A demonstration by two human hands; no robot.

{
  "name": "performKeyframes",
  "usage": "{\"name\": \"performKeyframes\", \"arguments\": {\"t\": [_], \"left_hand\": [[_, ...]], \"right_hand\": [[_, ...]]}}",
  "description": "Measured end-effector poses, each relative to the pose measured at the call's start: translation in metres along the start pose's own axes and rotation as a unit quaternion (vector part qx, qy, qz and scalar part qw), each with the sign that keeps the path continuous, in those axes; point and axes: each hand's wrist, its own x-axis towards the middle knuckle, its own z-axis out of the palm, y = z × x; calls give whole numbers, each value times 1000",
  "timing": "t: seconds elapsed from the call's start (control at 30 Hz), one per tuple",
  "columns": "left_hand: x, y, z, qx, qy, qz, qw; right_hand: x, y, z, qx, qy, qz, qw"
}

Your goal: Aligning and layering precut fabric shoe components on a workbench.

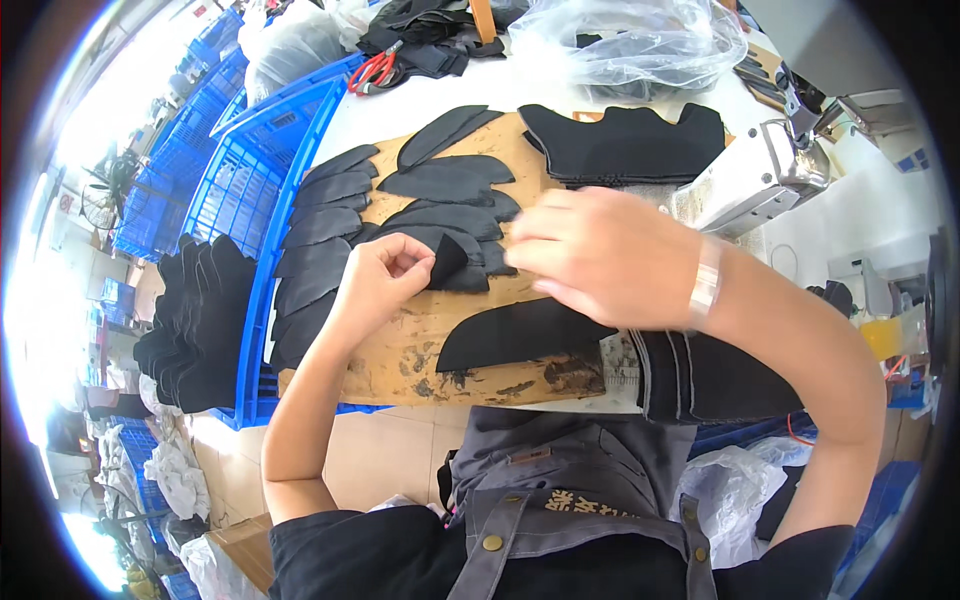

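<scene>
My left hand (388,272) is closed, thumb and fingertips pinching the edge of a small black fabric piece (450,264), its corner lifted. My right hand (575,250) hovers just to the right, fingers curled toward that piece; motion blur hides whether it grips anything. Both are over a worn tan board (400,360). Beyond and left of my hands, overlapping curved black pieces (320,240) lie in rows. A larger half-oval black panel (515,335) rests flat near the board's front edge, partly under my right hand.
A stack of black panels (735,375) sits below my right forearm, another stack (630,140) at the far right beside a white machine (750,175). Blue crates (240,190) line the left, with black pieces (195,320) hanging there. Red-handled scissors (375,70) and clear plastic (630,45) lie at the back.
</scene>
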Motion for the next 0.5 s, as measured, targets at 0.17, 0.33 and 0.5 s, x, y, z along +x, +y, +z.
{"name": "performKeyframes", "arguments": {"t": [0.17, 0.33, 0.5], "left_hand": [[1, -13, -14, -18, 52, 28, 998], [9, -11, -52, -158, 281, 61, 945], [-17, 13, -88, -244, 429, 243, 835]], "right_hand": [[51, 10, 50, 60, -229, 50, 970], [49, 15, 63, 79, -198, 51, 976], [59, 13, 55, 56, -221, 29, 973]]}}
